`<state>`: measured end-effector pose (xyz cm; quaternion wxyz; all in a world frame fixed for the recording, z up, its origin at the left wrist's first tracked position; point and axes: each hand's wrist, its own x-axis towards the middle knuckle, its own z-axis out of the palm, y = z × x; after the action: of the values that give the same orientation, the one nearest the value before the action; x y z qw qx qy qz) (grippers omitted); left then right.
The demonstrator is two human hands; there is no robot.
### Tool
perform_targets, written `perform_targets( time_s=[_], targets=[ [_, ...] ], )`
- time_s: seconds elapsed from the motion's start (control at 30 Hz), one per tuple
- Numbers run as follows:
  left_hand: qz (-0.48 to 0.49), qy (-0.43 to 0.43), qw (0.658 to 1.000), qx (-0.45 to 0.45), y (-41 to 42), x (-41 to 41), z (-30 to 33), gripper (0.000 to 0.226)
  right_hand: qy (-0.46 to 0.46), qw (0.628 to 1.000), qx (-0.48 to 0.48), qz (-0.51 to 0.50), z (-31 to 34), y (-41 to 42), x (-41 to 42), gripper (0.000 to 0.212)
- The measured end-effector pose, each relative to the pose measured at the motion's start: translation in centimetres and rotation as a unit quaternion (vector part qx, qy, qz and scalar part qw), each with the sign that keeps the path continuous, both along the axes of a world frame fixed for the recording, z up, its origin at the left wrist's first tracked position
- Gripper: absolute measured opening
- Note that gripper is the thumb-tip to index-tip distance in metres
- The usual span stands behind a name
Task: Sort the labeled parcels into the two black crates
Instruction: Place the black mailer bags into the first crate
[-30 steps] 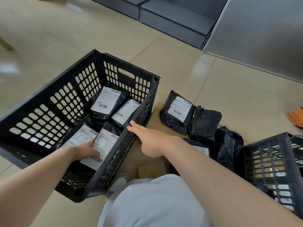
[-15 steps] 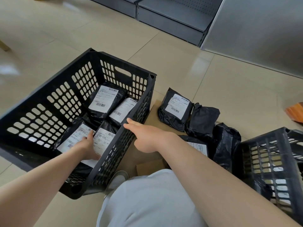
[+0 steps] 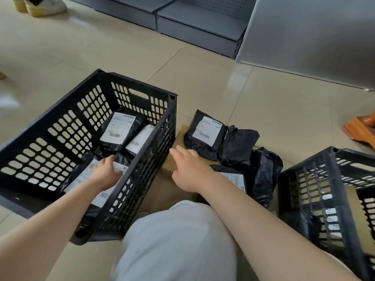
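A large black crate (image 3: 60, 126) stands on the floor at left with several black labeled parcels inside, one at the back (image 3: 119, 128). My left hand (image 3: 105, 173) lies flat inside the crate on the near parcels (image 3: 85, 177), fingers straight. My right hand (image 3: 188, 167) hovers with fingers extended just right of the crate wall, over a brown cardboard sheet (image 3: 172, 191). A pile of black parcels lies right of it, the nearest labeled one (image 3: 205, 134) just beyond my fingers. A second black crate (image 3: 316, 179) stands at the far right.
Grey metal shelving bases (image 3: 192, 27) and a grey panel (image 3: 304, 37) line the back. An orange wooden piece (image 3: 361, 130) sits at the right edge. Someone's shoes (image 3: 40, 7) show at top left. My light-trousered knee (image 3: 178, 240) fills the foreground.
My right hand has left the crate's rim and moved right toward the parcel pile. My left hand slid slightly forward over the parcels in the crate.
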<state>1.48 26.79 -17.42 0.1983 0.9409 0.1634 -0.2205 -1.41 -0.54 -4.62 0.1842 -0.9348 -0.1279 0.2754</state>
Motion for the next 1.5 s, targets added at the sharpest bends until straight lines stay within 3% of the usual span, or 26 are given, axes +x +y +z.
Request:
perform_targets(
  time_s=[0.1, 0.17, 0.33, 0.43, 0.53, 0.67, 0.83, 0.97, 1.07, 1.2, 1.33, 1.5],
  targets=[
    [0.054, -0.086, 0.991, -0.083, -2.9, 1.6, 2.6, 0.063, 0.002, 0.999, -0.018, -0.040, -0.2, -2.8, -0.8, 0.066],
    [0.049, -0.144, 0.985, -0.085, -5.2, 2.2, 4.2, 0.056, 0.035, 0.998, -0.021, -0.045, 0.1, -4.8, -0.8, 0.066],
    [-0.071, -0.253, 0.964, -0.047, -10.8, 2.5, 7.3, 0.050, 0.077, 0.994, -0.023, -0.068, 1.4, -8.9, -0.2, 0.068],
    [-0.153, -0.266, 0.951, -0.038, -14.7, 2.1, 7.8, 0.052, 0.071, 0.992, -0.031, -0.095, 1.5, -11.1, -0.1, 0.066],
    [-0.201, -0.229, 0.951, -0.048, -18.0, 1.7, 7.4, 0.053, 0.077, 0.987, -0.022, -0.137, 1.0, -12.6, -0.2, 0.064],
    [-0.197, -0.098, 0.968, -0.118, -21.6, 0.9, 6.1, 0.055, 0.112, 0.978, -0.021, -0.176, 0.5, -14.3, -0.4, 0.068],
    [-0.258, 0.054, 0.961, -0.079, -24.0, -0.9, 4.4, 0.046, 0.136, 0.972, -0.012, -0.189, 0.5, -15.1, -0.2, 0.069],
    [-0.155, 0.139, 0.964, -0.167, -23.7, -1.7, 1.2, 0.058, 0.144, 0.974, -0.028, -0.171, 0.3, -14.7, 0.0, 0.068],
    [-0.074, 0.214, 0.945, -0.236, -23.7, -1.9, -0.7, 0.045, 0.144, 0.976, -0.038, -0.158, 0.6, -14.1, 0.1, 0.067],
    [-0.055, 0.175, 0.951, -0.251, -24.1, -1.9, -1.9, 0.011, 0.145, 0.977, -0.035, -0.154, 0.9, -14.0, 0.2, 0.063],
    [-0.115, 0.169, 0.958, -0.202, -24.1, -2.0, -2.0, 0.021, 0.148, 0.976, -0.039, -0.157, 0.8, -14.1, 0.3, 0.064],
    [-0.046, 0.213, 0.938, -0.268, -23.9, -2.1, -1.5, 0.011, 0.155, 0.974, -0.051, -0.160, 0.6, -14.3, 0.3, 0.061]
  ],
)
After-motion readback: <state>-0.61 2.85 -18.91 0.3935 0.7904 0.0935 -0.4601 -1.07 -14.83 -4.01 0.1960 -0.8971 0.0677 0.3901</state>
